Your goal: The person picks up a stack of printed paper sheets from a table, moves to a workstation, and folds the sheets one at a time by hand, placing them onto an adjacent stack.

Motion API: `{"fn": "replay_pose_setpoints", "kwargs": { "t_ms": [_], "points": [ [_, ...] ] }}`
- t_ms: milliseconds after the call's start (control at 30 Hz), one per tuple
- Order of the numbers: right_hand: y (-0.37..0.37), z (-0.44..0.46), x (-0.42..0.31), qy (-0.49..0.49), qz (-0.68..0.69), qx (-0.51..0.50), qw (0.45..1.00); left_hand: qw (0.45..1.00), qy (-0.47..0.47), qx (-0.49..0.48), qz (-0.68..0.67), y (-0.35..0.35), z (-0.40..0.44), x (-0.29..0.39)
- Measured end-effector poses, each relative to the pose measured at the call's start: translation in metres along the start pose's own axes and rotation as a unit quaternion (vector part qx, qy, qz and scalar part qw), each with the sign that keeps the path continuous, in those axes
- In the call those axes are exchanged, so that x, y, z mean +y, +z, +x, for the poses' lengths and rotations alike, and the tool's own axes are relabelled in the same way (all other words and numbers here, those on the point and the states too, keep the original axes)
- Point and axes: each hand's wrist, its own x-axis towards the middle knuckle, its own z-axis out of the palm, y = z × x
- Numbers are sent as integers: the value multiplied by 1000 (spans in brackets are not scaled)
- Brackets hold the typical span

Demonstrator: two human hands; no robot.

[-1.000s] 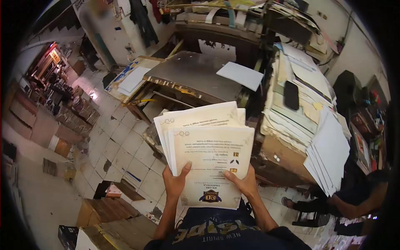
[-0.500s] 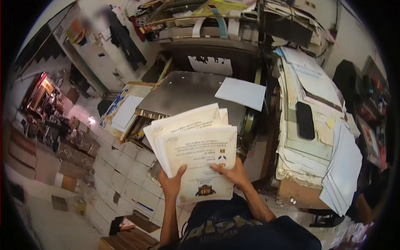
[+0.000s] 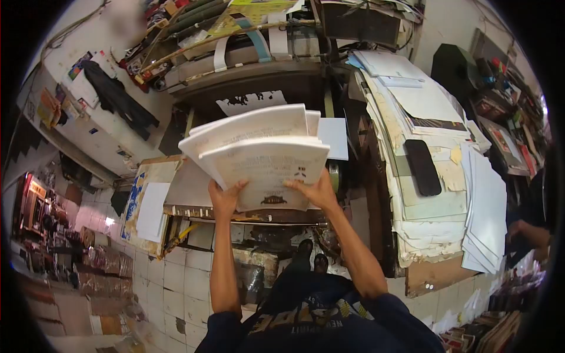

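Holding the uneven stack of printed sheets (image 3: 265,167) above the counter (image 3: 187,191), the left hand (image 3: 225,199) and right hand (image 3: 321,191) have their fingers clamped on its lower sides, and any shift of these loose layers would seemingly call for even pressure

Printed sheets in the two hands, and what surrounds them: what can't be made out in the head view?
All in the head view:
Most fingers of the left hand and right hand: hidden behind the printed sheets.
Wording on those sheets: too small and blurred.
Left part of the white sheet beyond: covered by the printed sheets.
Co-worker: mostly lost in the dark right edge.
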Motion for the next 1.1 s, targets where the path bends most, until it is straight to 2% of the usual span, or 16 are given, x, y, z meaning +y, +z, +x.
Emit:
{"fn": "replay_pose_setpoints", "kwargs": {
  "t_ms": [100, 233, 367, 433, 500, 567, 600, 633, 700, 767, 867, 900, 967, 1033, 1067, 1100],
  "points": [
    [1, 32, 3, 20, 15, -5, 1000, 997, -41, -57, 25, 5, 42, -10],
    [-8, 38, 35, 57, -130, -12, 990, 987, -72, -136, -47, -10, 58, -77],
    [-24, 46, 45, 131, -144, -97, 976, 978, -133, -132, -90, -11, 79, -77],
    [4, 36, 55, 98, -58, 66, 991, 987, -66, -99, -107, 11, 72, -75],
    [-14, 39, 58, 114, 3, 31, 993, 982, -100, -125, -100, -5, 84, -87],
    [-35, 46, 56, 122, 80, -93, 985, 975, -138, -149, -92, -4, 83, -101],
    [-30, 44, 59, 84, 89, -5, 992, 973, -138, -113, -145, 2, 83, -108],
    [-17, 40, 59, 84, 90, -7, 992, 968, -137, -74, -196, 5, 82, -109],
    [4, 33, 61, 91, -51, 17, 994, 967, -139, -74, -198, 6, 82, -90],
    [-1, 34, 67, 118, 14, 3, 993, 964, -151, -73, -208, 3, 77, -73],
    [-11, 35, 63, 126, -43, -53, 990, 967, -151, -150, -142, -26, 74, -111],
    [-8, 32, 57, 117, -32, -42, 992, 967, -146, -150, -144, -20, 64, -114],
    [-10, 36, 49, 104, -17, -31, 994, 981, -151, -119, -2, -13, 40, -119],
    [-16, 38, 45, 80, -140, -51, 986, 976, -159, -147, 32, -29, 32, -217],
    [-11, 39, 42, 84, -136, -51, 986, 972, -162, -161, 48, -36, 29, -265],
    [-6, 42, 39, -15, -158, 36, 987, 972, -164, -161, 49, -28, 23, -252]
  ]
}}
